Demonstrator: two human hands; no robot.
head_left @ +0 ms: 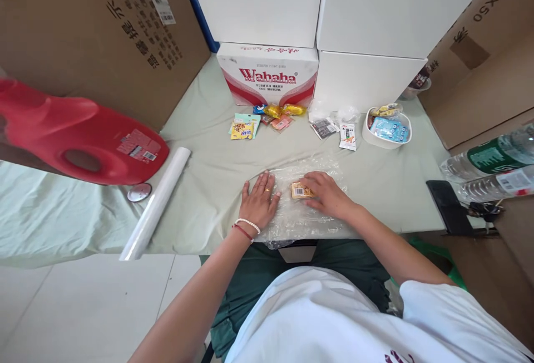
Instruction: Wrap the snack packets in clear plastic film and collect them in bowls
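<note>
A sheet of clear plastic wrap (306,215) lies spread on the pale green tablecloth (208,179) in front of me. My left hand (259,201) rests flat and open on the sheet's left edge, fingers spread. My right hand (327,193) is on the sheet too, its fingers curled over a small orange snack packet (299,190) with a barcode label, holding it down on the plastic.
A roll of plastic wrap (156,201) lies at the left beside a red jug (70,135) on its side. Several snack packets (267,118) lie by a Wahaha box (269,73). A white bowl (387,129) of packets, bottles (492,168) and a phone (448,204) are at the right.
</note>
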